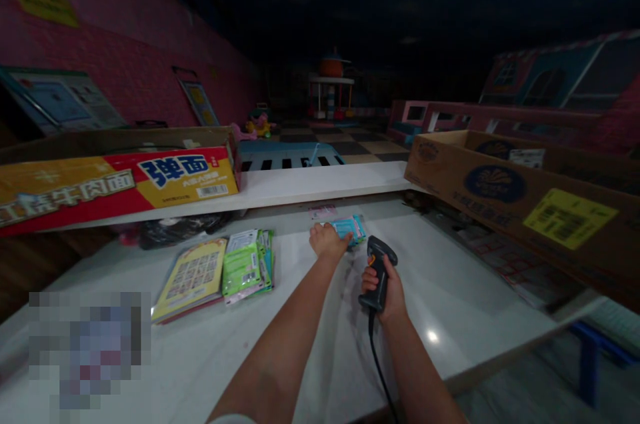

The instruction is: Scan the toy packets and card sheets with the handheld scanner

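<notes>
My right hand is wrapped round the grip of a black handheld barcode scanner, whose head points up and away from me. A cable runs from its base toward the near table edge. Just left of the scanner, my left hand grips a flat blue packet at the table surface, fingers curled over its left part and thumb along the near side. Behind that hand lies a small pinkish packet. To the left, a stack of green packets rests beside a yellow booklet.
A white table carries everything, with a raised white shelf along its back. A red and yellow carton stands at left, a brown carton at right. Something black in plastic sits under the shelf. The lower left corner is pixelated.
</notes>
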